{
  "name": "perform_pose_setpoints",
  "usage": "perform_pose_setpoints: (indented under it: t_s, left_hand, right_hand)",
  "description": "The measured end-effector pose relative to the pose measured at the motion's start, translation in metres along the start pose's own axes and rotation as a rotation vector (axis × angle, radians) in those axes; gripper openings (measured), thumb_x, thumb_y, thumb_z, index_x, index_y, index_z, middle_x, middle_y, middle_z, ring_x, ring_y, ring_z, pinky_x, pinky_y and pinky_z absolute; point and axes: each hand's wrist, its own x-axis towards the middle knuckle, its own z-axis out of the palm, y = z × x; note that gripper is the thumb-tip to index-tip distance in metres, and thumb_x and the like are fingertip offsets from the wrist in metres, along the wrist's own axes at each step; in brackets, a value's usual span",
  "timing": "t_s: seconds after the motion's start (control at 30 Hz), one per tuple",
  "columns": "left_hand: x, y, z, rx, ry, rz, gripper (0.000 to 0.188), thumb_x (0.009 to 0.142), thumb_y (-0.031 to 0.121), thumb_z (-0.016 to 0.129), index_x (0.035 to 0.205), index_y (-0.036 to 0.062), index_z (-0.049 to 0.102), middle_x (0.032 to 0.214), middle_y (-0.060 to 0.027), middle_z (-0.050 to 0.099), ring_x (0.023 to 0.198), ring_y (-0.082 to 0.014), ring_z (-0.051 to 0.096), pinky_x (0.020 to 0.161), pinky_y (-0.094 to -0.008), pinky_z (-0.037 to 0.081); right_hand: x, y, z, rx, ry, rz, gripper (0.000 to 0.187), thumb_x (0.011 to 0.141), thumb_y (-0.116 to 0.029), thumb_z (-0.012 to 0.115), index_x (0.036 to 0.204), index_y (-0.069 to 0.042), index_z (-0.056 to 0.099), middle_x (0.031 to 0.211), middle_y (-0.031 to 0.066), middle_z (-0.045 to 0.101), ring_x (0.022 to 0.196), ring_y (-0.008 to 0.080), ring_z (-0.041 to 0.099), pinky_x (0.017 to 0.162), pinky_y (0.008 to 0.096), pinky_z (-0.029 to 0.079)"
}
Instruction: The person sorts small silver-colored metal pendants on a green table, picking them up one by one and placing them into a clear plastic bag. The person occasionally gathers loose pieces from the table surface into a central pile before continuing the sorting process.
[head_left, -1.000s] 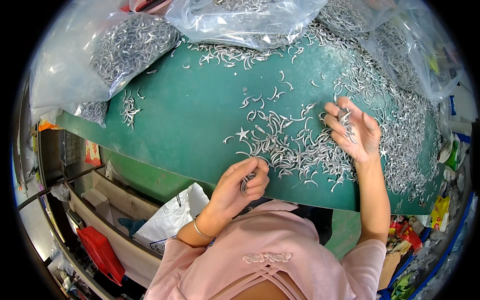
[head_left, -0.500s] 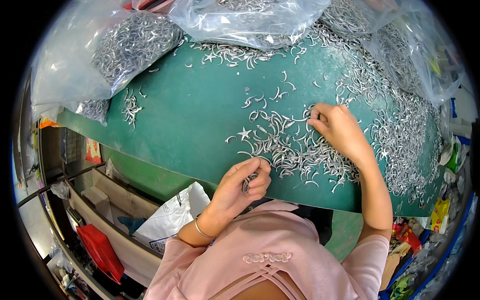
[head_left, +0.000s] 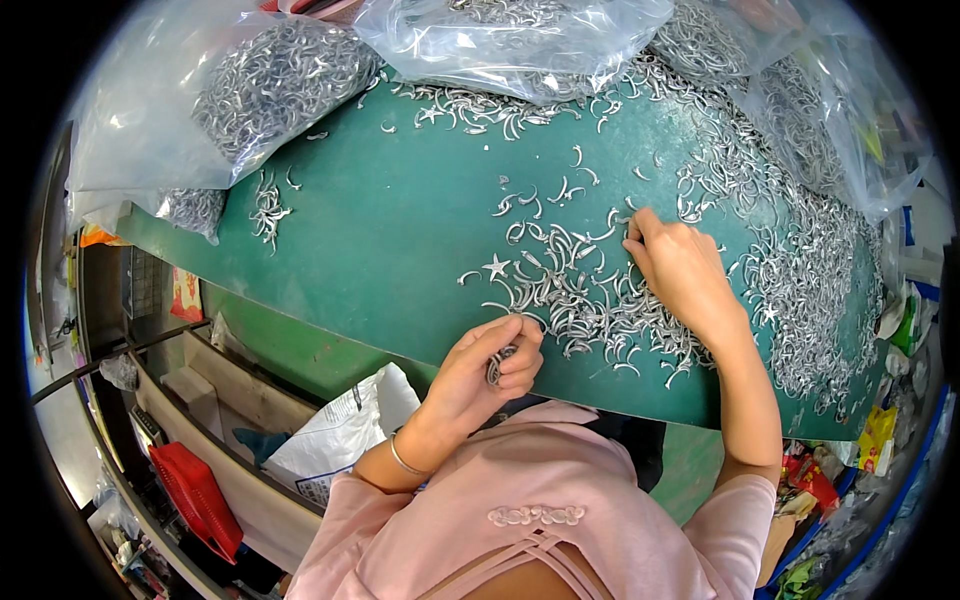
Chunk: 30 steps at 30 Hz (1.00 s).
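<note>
My left hand [head_left: 488, 362] is closed around several small curved silver metal pieces [head_left: 497, 368], at the near edge of the green table [head_left: 400, 230]. Its thumb and forefinger meet at the front, close to the pile. My right hand [head_left: 688, 275] reaches over the right part of a loose pile of crescent-shaped silver metal pieces [head_left: 590, 300]. Its thumb and fingers are pinched together near the pile's far edge; what lies between the fingertips is too small to make out. A star-shaped metal piece [head_left: 496, 266] rests at the pile's left side.
A wide heap of the same pieces [head_left: 810, 300] covers the table's right side. Clear plastic bags full of them stand at the far left [head_left: 150, 120], far middle [head_left: 510, 50] and far right [head_left: 850, 130]. A white sack [head_left: 350, 430] and a red basket [head_left: 195, 500] are below left.
My right hand has drawn slightly nearer to me, its fingers still pinched. The left hand keeps its place and its grip. The whole view has shifted a little.
</note>
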Motion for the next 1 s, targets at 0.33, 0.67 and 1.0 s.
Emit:
perform_pose_setpoints:
  t_s: [0.33, 0.67, 1.0]
  left_hand:
    - [0.000, 0.002, 0.002, 0.005, -0.013, -0.011, 0.026, 0.100, 0.023, 0.039, 0.096, 0.0023, 0.056, 0.064, 0.0020, 0.034, 0.055, -0.0075, 0.030, 0.045, -0.0201, 0.026]
    - [0.001, 0.002, 0.004, 0.013, -0.007, -0.012, 0.026, 0.100, 0.023, 0.040, 0.095, 0.0028, 0.055, 0.064, 0.0022, 0.034, 0.055, -0.0071, 0.030, 0.045, -0.0194, 0.025]
    - [0.001, 0.001, 0.003, 0.016, 0.004, -0.002, 0.025, 0.100, 0.023, 0.041, 0.095, 0.0025, 0.055, 0.064, 0.0021, 0.034, 0.055, -0.0070, 0.030, 0.044, -0.0195, 0.025]
  right_hand:
    - [-0.004, 0.039, -0.008, 2.063, -0.442, -0.146, 0.025, 0.095, -0.026, 0.051, 0.094, -0.002, 0.049, 0.072, 0.0018, 0.039, 0.061, 0.0087, 0.037, 0.042, 0.0169, 0.030]
    - [0.004, 0.020, -0.003, 1.299, -0.242, 0.239, 0.021, 0.092, -0.025, 0.060, 0.089, -0.005, 0.055, 0.065, -0.0012, 0.049, 0.056, 0.0092, 0.042, 0.044, 0.0259, 0.034]
    - [0.008, -0.004, 0.008, 0.294, 0.022, -0.101, 0.013, 0.085, -0.014, 0.063, 0.092, -0.005, 0.056, 0.063, 0.0114, 0.060, 0.054, 0.0314, 0.056, 0.052, 0.0380, 0.043]
